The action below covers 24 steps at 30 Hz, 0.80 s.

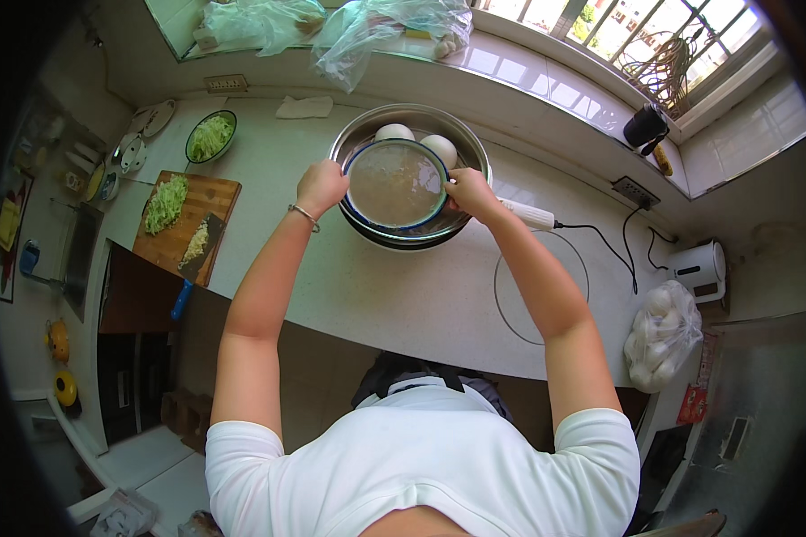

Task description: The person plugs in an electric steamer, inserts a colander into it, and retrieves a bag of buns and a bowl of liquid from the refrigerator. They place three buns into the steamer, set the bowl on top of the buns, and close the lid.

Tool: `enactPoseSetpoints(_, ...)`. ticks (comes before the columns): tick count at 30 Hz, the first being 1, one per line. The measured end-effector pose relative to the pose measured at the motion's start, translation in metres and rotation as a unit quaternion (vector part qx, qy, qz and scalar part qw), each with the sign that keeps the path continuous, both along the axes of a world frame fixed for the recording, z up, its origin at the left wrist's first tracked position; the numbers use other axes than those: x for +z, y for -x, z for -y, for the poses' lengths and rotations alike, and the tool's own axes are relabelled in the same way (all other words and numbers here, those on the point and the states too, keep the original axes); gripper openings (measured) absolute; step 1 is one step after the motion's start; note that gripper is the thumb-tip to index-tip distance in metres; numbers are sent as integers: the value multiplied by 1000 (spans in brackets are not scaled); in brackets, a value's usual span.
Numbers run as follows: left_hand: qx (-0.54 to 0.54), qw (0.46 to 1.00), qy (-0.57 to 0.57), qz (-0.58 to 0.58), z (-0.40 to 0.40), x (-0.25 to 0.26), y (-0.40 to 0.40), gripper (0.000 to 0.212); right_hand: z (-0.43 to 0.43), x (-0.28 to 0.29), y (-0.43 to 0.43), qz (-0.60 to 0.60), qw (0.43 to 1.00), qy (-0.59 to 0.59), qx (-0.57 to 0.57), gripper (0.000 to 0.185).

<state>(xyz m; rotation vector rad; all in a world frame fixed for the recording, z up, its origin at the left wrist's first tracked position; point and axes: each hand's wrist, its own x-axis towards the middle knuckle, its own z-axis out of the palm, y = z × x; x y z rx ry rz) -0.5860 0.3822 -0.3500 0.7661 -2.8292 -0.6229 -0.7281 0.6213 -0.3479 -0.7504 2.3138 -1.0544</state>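
Between my two hands is a blue-rimmed bowl [396, 184] of cloudy, brownish liquid. My left hand [322, 188] grips its left rim, and my right hand [471, 193] grips its right rim, thumb and fingers pinching the edge. The bowl is over or in a round stainless steel pot [469, 134] with a white handle [527, 213]; whether it rests on anything inside is hidden. Behind it in the pot sit white buns [439, 150], round and smooth. A black cord runs from the handle towards a wall socket.
Left on the counter, a wooden cutting board [225, 194] holds shredded greens and a cleaver with chopped garlic; its blue handle [182, 300] overhangs the edge. Behind stands a bowl of shreds [211, 137]. At right are a glass lid [543, 287], a bag [663, 335] and a kettle [700, 272].
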Motion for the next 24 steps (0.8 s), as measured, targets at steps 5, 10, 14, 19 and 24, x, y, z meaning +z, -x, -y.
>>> enactPoseSetpoints(5,-8,998,6,60,-3,10,2,18,5,6,1,-39,997,-68,12,18)
enactPoseSetpoints(10,2,999,13,49,-6,8,2,16,11,-2,8,-114,989,-91,6,21)
enactPoseSetpoints(14,4,999,34,26,-7,1,0,15,13,-4,9,-40,996,-78,-4,20)
enactPoseSetpoints(19,-17,996,12,-89,-9,-9,-5,14,15,-3,8,-62,992,-106,-2,18)
enactPoseSetpoints(24,-23,995,-31,-90,-11,-7,-6,16,17,2,14,-89,989,-117,12,18)
